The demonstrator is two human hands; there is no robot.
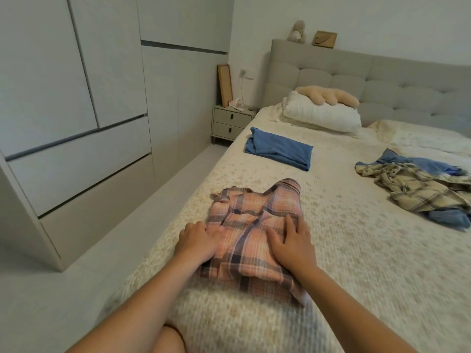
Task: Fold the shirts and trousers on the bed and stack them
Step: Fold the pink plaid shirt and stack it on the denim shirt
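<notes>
A pink plaid shirt [257,220] lies partly folded on the bed [344,250] near its left edge. My left hand [197,242] rests on the shirt's left side, and its fingers look tucked at the fabric edge. My right hand [293,244] lies flat on the shirt's middle with its fingers spread. A folded blue garment [279,149] sits farther up the bed. At the right, a crumpled beige plaid shirt [423,189] lies tangled with a blue garment [443,216].
A white pillow [323,114] with a beige cushion [328,95] on top lies by the padded headboard [382,75]. A nightstand [232,122] stands left of the bed. White wardrobes [76,110] line the left wall across a narrow strip of floor.
</notes>
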